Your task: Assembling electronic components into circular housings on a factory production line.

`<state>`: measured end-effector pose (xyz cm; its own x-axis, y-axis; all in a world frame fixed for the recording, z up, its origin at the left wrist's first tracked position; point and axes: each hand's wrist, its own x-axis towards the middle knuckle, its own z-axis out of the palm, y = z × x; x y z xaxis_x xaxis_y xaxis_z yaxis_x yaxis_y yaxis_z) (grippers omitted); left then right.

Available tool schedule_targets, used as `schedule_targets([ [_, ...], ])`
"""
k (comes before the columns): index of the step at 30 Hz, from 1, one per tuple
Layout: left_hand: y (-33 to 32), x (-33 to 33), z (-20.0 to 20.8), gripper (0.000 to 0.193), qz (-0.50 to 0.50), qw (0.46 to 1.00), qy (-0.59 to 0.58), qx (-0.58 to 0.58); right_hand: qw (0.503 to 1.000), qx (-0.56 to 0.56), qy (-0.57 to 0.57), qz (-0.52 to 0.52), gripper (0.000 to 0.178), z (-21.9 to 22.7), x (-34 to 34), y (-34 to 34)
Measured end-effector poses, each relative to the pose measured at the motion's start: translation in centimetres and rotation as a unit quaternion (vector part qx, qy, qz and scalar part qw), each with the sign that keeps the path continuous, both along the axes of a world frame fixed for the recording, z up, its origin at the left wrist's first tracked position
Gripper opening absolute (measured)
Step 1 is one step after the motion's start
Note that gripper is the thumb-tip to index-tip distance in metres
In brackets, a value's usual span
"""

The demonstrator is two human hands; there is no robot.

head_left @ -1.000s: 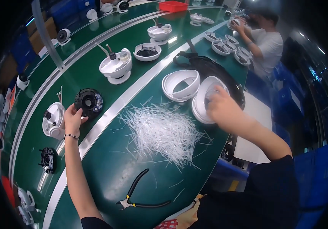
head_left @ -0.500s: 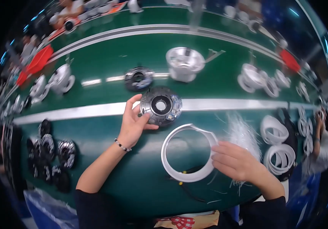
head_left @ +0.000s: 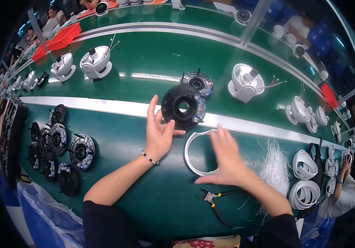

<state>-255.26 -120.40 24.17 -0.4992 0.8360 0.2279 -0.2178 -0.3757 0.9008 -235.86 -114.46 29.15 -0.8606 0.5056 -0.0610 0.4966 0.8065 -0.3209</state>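
My left hand (head_left: 159, 135) grips a round black plastic part with a blue circuit board (head_left: 173, 110) by its lower left edge, between thumb and fingers, with the index finger raised. My right hand (head_left: 227, 159), slightly blurred, has its fingers and thumb spread over the right side of a white plastic ring (head_left: 189, 153) and hides that side. Whether the palm touches the ring cannot be made out. Below the right hand lie diagonal cutters (head_left: 209, 197) with black and yellow handles. Just beyond the held part sits a second black disc (head_left: 202, 82).
Several black discs (head_left: 82, 152) lie at left. Right of my right hand are a heap of clear strips (head_left: 273, 169) and stacked white rings (head_left: 304, 194). White domed housings with wires (head_left: 247, 82) stand along the green belt (head_left: 144, 56). People sit farther off.
The white ring has gone lower, away from me, and my right fingers have spread off its rim. The black part is tilted differently in my left hand. The view has turned; the cutters show fully.
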Motion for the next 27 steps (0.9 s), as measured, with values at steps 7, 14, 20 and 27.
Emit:
schedule_targets([
  [7,-1.2,-1.0,-0.4,0.076,0.024,0.999,0.019,0.032,0.979,-0.050,0.193,-0.038,0.113,0.0,-0.8,1.0],
  [14,-2.1,0.0,-0.2,0.085,-0.049,0.993,0.085,0.067,0.922,-0.108,0.367,-0.057,0.118,-0.3,-6.4,0.5],
  [20,-3.5,-3.5,0.4,0.082,-0.282,0.931,-0.225,0.059,0.942,-0.003,0.334,-0.017,0.119,0.0,-7.8,-0.2],
  [27,-3.9,-5.4,0.1,0.088,-0.384,0.838,-0.387,0.006,0.949,-0.009,0.303,0.083,0.123,0.4,-9.1,-1.1],
])
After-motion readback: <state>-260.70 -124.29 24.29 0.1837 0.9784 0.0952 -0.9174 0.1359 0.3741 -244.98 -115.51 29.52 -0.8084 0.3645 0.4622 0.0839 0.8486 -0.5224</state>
